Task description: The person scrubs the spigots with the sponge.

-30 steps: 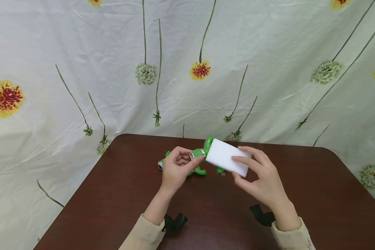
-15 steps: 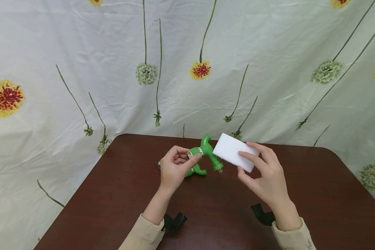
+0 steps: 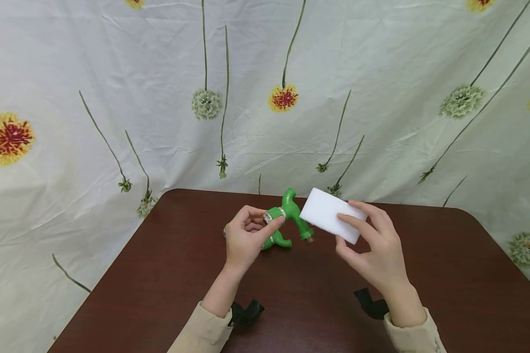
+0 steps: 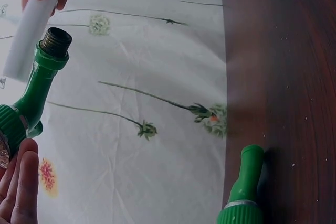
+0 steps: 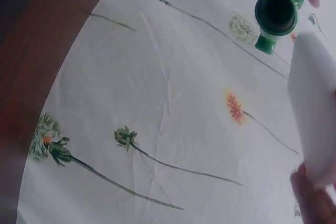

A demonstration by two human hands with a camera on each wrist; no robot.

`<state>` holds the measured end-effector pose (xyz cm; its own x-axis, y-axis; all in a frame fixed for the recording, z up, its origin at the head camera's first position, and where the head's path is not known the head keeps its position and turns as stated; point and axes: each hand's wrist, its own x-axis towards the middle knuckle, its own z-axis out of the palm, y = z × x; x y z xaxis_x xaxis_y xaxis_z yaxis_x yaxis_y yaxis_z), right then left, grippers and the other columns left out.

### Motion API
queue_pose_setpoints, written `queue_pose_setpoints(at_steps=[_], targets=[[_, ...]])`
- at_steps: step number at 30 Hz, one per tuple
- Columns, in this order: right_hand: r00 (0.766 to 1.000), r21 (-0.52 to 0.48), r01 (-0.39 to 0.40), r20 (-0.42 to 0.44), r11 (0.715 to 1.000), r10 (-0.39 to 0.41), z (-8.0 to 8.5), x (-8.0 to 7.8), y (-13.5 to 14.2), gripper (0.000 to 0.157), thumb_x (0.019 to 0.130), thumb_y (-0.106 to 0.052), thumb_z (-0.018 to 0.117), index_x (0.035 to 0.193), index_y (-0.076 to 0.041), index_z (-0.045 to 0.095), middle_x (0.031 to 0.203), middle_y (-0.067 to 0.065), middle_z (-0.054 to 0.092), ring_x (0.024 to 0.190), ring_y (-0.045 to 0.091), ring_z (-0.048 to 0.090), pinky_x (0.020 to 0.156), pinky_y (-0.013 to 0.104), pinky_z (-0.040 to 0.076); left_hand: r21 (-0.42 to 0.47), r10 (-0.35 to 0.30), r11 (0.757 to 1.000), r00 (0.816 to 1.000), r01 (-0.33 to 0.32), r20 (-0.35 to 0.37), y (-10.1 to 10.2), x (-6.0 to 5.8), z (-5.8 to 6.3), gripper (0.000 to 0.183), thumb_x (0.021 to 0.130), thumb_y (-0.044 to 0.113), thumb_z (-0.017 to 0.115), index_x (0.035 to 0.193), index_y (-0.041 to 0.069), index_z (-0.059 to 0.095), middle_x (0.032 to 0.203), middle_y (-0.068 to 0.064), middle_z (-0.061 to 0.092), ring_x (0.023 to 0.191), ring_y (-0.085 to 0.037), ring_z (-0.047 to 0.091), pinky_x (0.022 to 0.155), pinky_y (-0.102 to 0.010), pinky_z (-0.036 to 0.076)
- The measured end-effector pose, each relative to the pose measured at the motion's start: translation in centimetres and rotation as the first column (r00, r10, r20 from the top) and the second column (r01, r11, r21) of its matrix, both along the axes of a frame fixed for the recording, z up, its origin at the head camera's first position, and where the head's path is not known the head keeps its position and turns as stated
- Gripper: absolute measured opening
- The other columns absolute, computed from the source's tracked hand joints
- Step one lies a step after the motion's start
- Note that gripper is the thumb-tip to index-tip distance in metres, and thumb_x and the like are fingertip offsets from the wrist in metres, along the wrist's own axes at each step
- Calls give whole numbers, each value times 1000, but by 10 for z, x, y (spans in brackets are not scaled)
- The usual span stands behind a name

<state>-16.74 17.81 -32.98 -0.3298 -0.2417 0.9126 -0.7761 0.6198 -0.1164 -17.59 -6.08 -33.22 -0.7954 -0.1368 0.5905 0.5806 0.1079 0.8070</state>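
My left hand pinches the ribbed knob of a green tap and holds it above the table. In the left wrist view the threaded end of this tap points up. A white sponge block is in my right hand, gripped between thumb and fingers. The sponge stands close to the tap's right side; whether they touch, I cannot tell. Behind my left hand a second green tap lies on the table, partly hidden. The right wrist view shows the sponge beside the raised tap.
The dark brown table fills the lower part of the head view. Behind it hangs a white cloth printed with flowers. Black curved pieces sit at both wrists, under the beige sleeves.
The sponge has moved right, off the front of the held tap, uncovering its spout. The held tap has shifted slightly left. Little differs over the last half second.
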Motion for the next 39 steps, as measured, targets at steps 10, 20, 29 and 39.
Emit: queue_pose_setpoints(at_steps=[10, 20, 29, 39], targets=[[999, -16, 19, 37, 1000, -19, -1, -3, 4, 30, 79, -25, 56, 99, -8, 72, 117, 15, 60, 101, 32, 54, 71, 23, 40, 63, -42, 997, 999, 41, 22, -2, -3, 1, 21, 74, -3, 76, 86, -8, 60, 73, -19, 64, 58, -7, 61, 56, -28, 55], [994, -51, 0, 111, 999, 6, 0, -3, 4, 29, 79, -25, 59, 100, -10, 72, 118, 12, 60, 104, 28, 54, 75, 18, 40, 122, -86, 989, 995, 79, 58, -5, -21, -17, 22, 75, 1, 77, 90, -5, 61, 74, -15, 64, 56, -10, 63, 55, -34, 57], [995, -231, 43, 95, 972, -21, 2, -5, 7, 32, 78, -28, 69, 100, -5, 71, 115, 17, 60, 101, 32, 55, 81, 15, 41, 140, -135, 983, 985, 119, 108, -7, -27, -23, 21, 79, 11, 76, 86, -1, 61, 72, -9, 62, 57, -27, 64, 57, -45, 56], [995, -258, 51, 93, 965, -28, 1, -7, 8, 35, 79, -33, 70, 99, -4, 72, 113, 18, 61, 100, 31, 56, 80, 15, 41, 153, -132, 983, 967, 100, 217, -23, -44, -38, 22, 85, 20, 71, 95, 4, 59, 73, -17, 60, 60, -36, 64, 58, -44, 57]])
